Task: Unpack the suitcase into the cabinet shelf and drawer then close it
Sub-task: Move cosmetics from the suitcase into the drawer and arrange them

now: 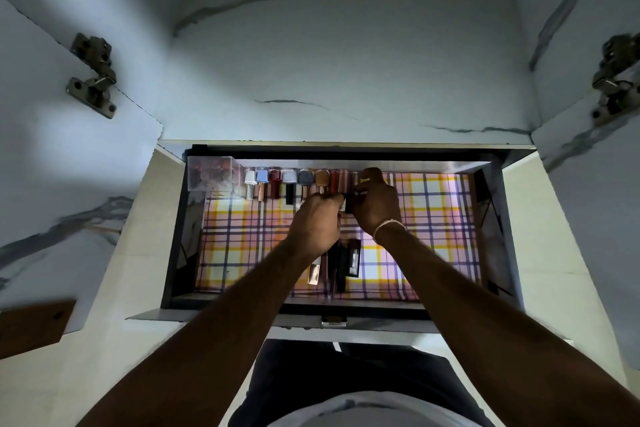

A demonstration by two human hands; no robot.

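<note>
The open drawer (491,218) is lined with a plaid cloth (433,218). A clear plastic box (213,173) sits in its far left corner, and a row of nail polish bottles (277,180) lies beside it along the back edge. My left hand (317,222) and my right hand (375,204) meet at the right end of that row, both pinching a small dark cosmetic item (349,204). Several dark lipstick tubes (341,262) lie below my hands near the drawer's front. The suitcase is out of sight.
Above the drawer is the marble-patterned cabinet shelf (346,80), with both doors swung open on metal hinges: the left hinge (93,74) and the right hinge (614,80). A brown wooden handle (34,326) shows at lower left. The drawer's front has a metal latch (334,322).
</note>
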